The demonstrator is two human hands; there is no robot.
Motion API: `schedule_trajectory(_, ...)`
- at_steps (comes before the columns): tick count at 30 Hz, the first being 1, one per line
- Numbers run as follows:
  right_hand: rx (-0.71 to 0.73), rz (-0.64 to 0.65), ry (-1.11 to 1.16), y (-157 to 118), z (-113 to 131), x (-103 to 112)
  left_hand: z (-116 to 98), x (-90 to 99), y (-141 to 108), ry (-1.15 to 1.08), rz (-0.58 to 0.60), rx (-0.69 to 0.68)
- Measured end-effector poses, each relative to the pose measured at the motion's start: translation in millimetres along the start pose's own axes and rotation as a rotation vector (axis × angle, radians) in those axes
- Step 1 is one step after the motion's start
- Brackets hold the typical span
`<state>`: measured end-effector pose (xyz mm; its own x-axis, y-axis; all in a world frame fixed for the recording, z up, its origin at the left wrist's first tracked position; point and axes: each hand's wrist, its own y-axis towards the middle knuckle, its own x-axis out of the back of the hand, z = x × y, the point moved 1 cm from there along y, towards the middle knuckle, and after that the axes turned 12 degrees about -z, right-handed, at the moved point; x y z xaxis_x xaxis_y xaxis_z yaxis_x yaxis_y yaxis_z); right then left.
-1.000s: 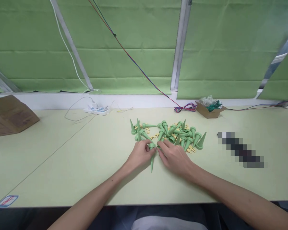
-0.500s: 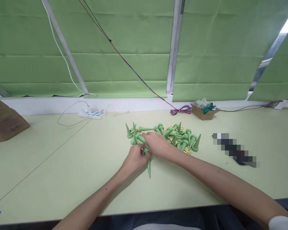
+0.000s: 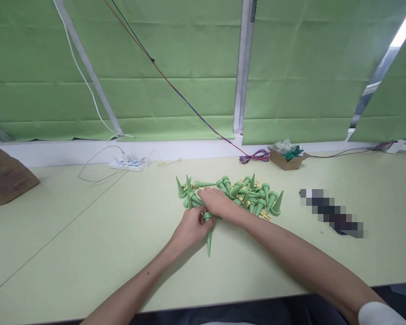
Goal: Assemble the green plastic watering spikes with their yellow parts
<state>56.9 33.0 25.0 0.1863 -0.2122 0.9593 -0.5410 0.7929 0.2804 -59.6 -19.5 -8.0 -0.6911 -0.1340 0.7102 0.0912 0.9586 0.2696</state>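
My left hand [image 3: 193,224] is closed around the collar of a green plastic watering spike [image 3: 209,241], whose tapered point faces the table's front edge. Just above and to the right, my right hand [image 3: 214,201] has its fingers bent down at the near left side of the pile. Its fingertips are hidden, so what they pinch cannot be made out. Around and behind both hands lies a heap of similar green spikes [image 3: 260,206], a few standing point up. Small yellow plastic pieces [image 3: 265,215] lie among them.
A small cardboard box [image 3: 287,161] with clear plastic and green material stands behind the heap, beside coiled red and blue wire [image 3: 255,156]. A white power strip [image 3: 130,164] is at back left, brown cardboard [image 3: 8,176] at far left. A pixelated dark object [image 3: 331,212] lies right.
The held spike's tip has shifted slightly toward the front edge and left. Both hands stay close together at the same side of the heap. The camera view has moved a little.
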Motion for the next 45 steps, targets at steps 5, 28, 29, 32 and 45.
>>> schedule_trajectory(5,0.009,0.0,0.002,1,1,-3,-1,-0.7,1,0.033,0.008,-0.001)
schedule_trajectory(28,0.174,-0.74,0.053,-81,10,7,0,-2.8,-2,-0.044,0.027,-0.069)
schedule_trajectory(29,0.2,-0.756,0.088,-86,6,3,-1,-2.7,-3,-0.031,0.028,-0.082)
schedule_trajectory(32,0.26,-0.778,0.18,-98,-4,-9,-4,-1.5,-4,0.017,0.039,-0.112)
schedule_trajectory(45,0.123,-0.773,0.703,-96,0,-14,-9,3.4,-1,-0.032,-0.003,-0.127)
